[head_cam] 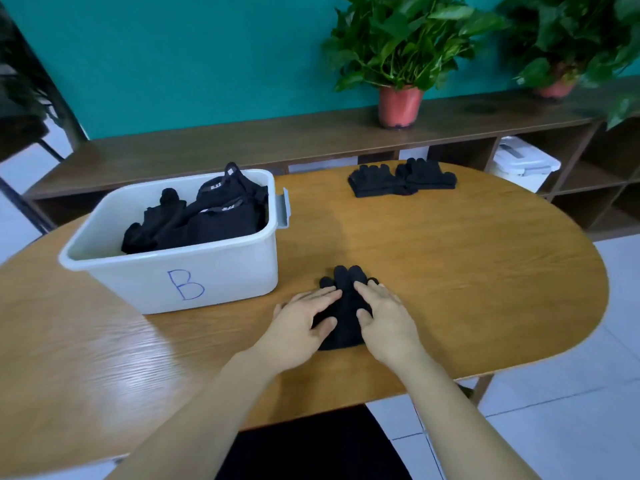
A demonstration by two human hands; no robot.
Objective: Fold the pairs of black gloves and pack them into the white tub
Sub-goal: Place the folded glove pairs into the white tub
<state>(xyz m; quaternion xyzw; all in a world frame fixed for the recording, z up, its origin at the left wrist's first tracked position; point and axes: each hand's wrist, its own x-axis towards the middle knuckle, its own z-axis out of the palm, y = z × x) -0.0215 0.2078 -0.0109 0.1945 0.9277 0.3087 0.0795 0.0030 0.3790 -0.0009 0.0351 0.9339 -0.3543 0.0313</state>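
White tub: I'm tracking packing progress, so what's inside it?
The white tub holds a heap of black gloves toward its right side. How many, and anything beneath them, is covered.

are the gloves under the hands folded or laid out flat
Laid out flat, not folded: the black gloves lie with their fingers pointing straight out beyond the left hand and right hand, which press on them.

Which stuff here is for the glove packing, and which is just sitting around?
For the job: gloves under left hand and right hand, far gloves, white tub, gloves packed inside.
Just sitting around: potted plant, second plant, wooden shelf, lidded white box.
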